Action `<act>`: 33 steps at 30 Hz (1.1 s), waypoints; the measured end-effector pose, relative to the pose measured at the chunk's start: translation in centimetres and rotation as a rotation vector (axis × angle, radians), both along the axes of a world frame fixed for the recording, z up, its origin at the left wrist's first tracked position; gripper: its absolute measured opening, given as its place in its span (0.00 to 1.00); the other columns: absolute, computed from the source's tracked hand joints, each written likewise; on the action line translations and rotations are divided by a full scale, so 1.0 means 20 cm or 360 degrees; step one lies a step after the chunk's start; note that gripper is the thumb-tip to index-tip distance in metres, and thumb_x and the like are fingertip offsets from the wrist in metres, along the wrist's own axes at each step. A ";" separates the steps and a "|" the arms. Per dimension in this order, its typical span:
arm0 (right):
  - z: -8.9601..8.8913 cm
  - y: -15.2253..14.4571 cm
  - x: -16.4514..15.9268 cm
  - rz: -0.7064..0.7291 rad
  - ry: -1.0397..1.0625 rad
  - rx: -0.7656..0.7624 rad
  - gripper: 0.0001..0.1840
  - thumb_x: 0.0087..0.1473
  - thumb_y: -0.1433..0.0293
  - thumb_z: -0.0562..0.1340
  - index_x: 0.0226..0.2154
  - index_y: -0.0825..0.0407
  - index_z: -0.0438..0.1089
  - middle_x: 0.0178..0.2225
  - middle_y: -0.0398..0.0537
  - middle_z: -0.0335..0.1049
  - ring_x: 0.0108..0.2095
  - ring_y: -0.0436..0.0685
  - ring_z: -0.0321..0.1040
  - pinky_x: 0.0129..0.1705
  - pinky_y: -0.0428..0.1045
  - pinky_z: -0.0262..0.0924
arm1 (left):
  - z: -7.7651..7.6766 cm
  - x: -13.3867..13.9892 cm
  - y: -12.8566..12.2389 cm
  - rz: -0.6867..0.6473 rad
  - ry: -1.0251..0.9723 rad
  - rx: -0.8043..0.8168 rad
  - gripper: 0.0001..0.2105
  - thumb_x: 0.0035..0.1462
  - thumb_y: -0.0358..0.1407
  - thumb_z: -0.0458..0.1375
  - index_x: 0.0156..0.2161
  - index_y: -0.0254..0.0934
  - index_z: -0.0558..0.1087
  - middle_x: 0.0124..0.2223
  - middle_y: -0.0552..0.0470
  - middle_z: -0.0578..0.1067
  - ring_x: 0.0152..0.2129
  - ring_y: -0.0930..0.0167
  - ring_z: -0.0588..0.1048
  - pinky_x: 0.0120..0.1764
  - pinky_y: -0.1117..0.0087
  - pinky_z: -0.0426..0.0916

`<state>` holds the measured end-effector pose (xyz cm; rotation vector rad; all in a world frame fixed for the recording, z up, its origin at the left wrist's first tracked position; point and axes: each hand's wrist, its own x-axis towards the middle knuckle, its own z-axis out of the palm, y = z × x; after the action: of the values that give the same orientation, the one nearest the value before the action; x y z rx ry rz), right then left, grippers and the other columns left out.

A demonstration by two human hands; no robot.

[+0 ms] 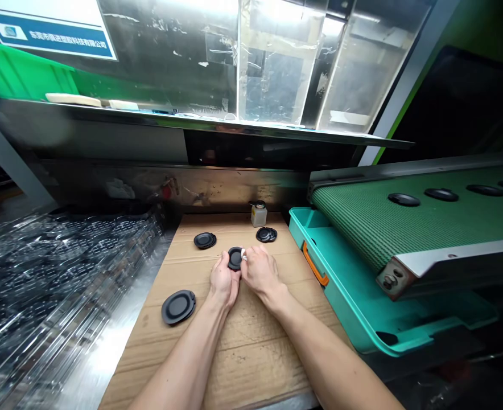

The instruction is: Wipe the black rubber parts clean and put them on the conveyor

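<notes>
On my feed, L hand grips the black plastic disc above the cardboard sheet, prob. to steady it; R hand pinches a small white wad at its R rim. Other discs sit aside, likely for elbow rm.

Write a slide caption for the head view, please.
Hands hold a black disc and a white item over cardboard near a green conveyor.

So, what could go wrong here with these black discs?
If the green belt runs, the belt discs might drop into the teal bin and get scratched. The small bottle stands close behind some overlapping discs; a bump could tip it onto them. The held disc could slip from the left hand.
</notes>
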<state>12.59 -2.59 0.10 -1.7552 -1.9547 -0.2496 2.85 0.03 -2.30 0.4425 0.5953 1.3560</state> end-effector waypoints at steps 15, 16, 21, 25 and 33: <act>0.01 0.01 -0.03 0.0292 0.0039 -0.0047 0.08 0.59 0.71 0.53 0.34 0.51 0.68 0.38 0.48 0.69 0.40 0.56 0.60 0.45 0.49 0.54 | -0.01 0.02 -0.01 -0.0002 -0.0035 -0.0006 0.13 0.64 0.35 0.50 0.41 0.29 0.75 0.40 0.41 0.79 0.42 0.66 0.78 0.52 0.62 0.68; 0.02 0.01 -0.03 0.0295 0.0031 -0.0038 0.08 0.59 0.71 0.53 0.34 0.51 0.68 0.38 0.48 0.69 0.40 0.56 0.60 0.45 0.50 0.54 | -0.01 0.02 -0.01 0.0018 -0.0033 -0.0015 0.12 0.63 0.35 0.51 0.40 0.30 0.75 0.40 0.41 0.79 0.42 0.66 0.78 0.52 0.63 0.68; 0.01 0.01 -0.04 0.0074 -0.0040 -0.0080 0.09 0.58 0.72 0.53 0.36 0.53 0.69 0.37 0.52 0.70 0.41 0.59 0.61 0.45 0.52 0.53 | -0.01 0.02 0.00 0.0047 -0.0056 0.0011 0.14 0.65 0.34 0.48 0.42 0.29 0.75 0.42 0.40 0.79 0.42 0.66 0.77 0.52 0.63 0.69; 0.00 0.01 -0.04 0.0239 0.0055 -0.0151 0.08 0.59 0.70 0.54 0.34 0.52 0.68 0.37 0.48 0.70 0.39 0.56 0.62 0.43 0.49 0.54 | -0.01 0.02 0.00 0.0019 -0.0032 -0.0012 0.13 0.64 0.35 0.50 0.42 0.29 0.75 0.42 0.41 0.79 0.43 0.66 0.77 0.52 0.63 0.69; 0.04 0.00 -0.03 0.0155 0.0075 -0.0167 0.09 0.59 0.69 0.53 0.35 0.51 0.68 0.38 0.48 0.71 0.39 0.56 0.63 0.43 0.49 0.53 | -0.01 0.03 -0.01 0.0015 -0.0005 0.0036 0.12 0.64 0.35 0.51 0.42 0.30 0.75 0.42 0.41 0.79 0.44 0.65 0.77 0.52 0.62 0.68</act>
<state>11.92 -2.69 0.81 -1.7082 -2.0456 -0.0724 3.50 -0.27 -2.46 0.4567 0.5806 1.3732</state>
